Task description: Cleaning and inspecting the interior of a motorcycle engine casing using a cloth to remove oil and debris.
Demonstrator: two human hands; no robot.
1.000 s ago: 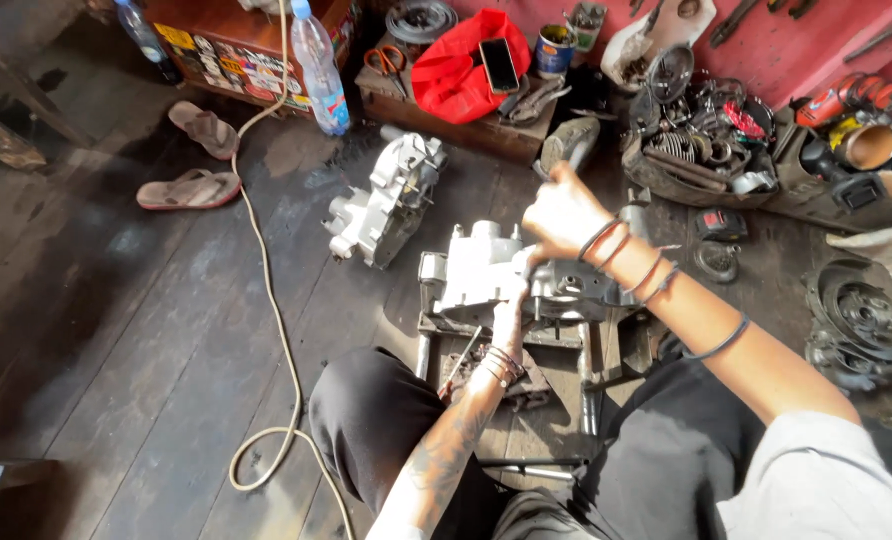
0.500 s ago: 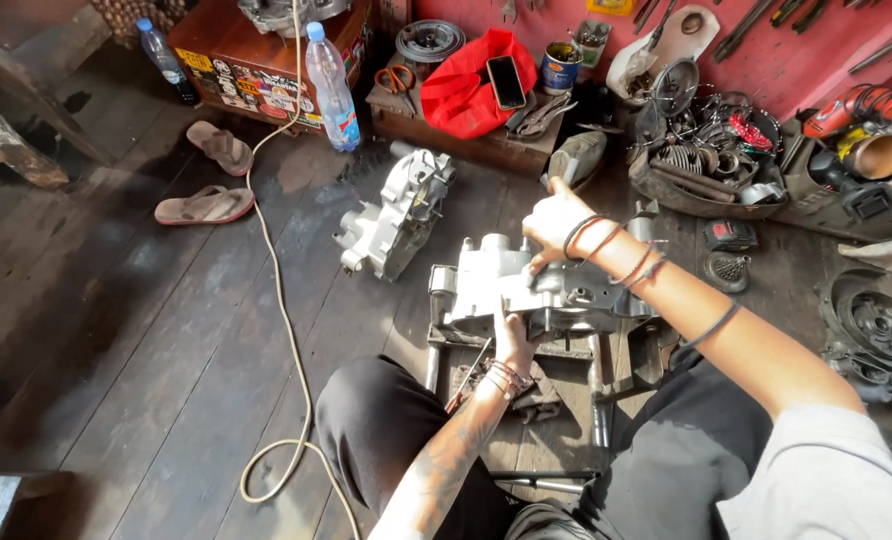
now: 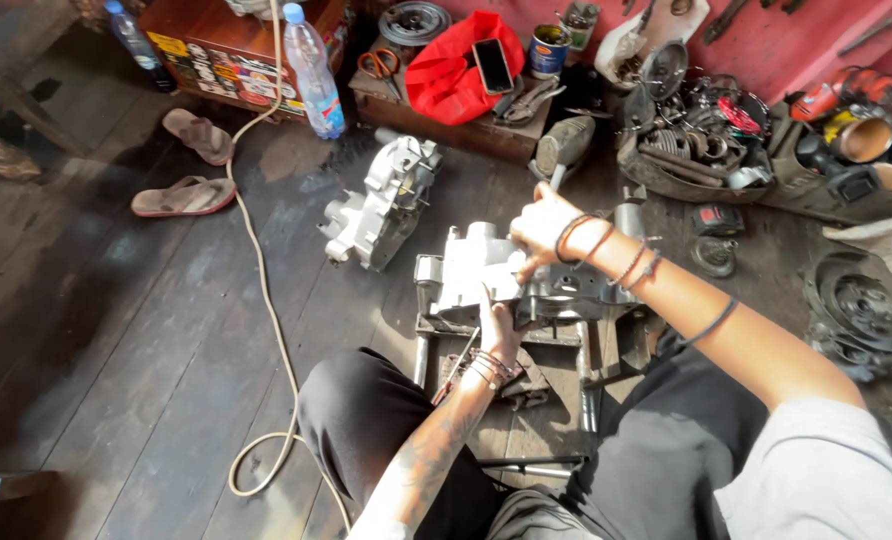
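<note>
The person is sitting on the wooden floor [image 3: 116, 330] and working on a silver cast-metal engine case [image 3: 486, 275], which is resting on a low metal stand [image 3: 566, 335] just beyond their knees, near the middle of the scene. The left hand [image 3: 499, 325] is pressing against the near face of the case, fingers curled onto its edge. The right hand [image 3: 541, 225] is closing over the far top edge, fingers wrapped on the casting; whether it is also pinching a small tool or fastener cannot be told.

The case looks like a thick aluminium casting, so it is probably handling as heavy, fully stiff and awkwardly balanced. Its surfaces may be oily, which would make smooth faces slippery. The thick outer walls and bosses seem the safest places to grip, one hand on each side; thin fins and machined mating faces look easier to damage.

A second engine case half [image 3: 376, 210] is lying to the far left of it. Further left, a pale hose [image 3: 266, 290] is trailing across the floor. A plastic water bottle [image 3: 311, 70] is standing far behind, beside a red cloth [image 3: 451, 70] with a phone [image 3: 492, 65] on it.
</note>
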